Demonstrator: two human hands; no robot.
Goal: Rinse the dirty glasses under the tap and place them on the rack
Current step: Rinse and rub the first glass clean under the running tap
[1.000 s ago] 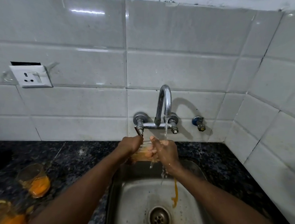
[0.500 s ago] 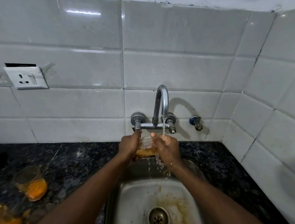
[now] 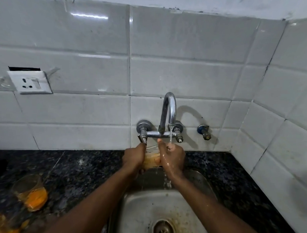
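Over the back edge of the sink (image 3: 127,212), the left hand (image 3: 133,157) and right hand (image 3: 173,158) clasped a glass (image 3: 151,159) between them, apparently orange-smeared, just below the tap (image 3: 168,113). Water struck the right hand's fingers (image 3: 170,146). Another dirty glass (image 3: 30,193) lay tipped on the counter (image 3: 80,169), well left, bare counter between.

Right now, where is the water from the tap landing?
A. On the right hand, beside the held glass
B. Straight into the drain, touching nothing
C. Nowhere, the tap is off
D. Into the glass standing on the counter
A: the stream from the tap strikes the right hand, which with the left hand holds the glass, then falls into the sink.
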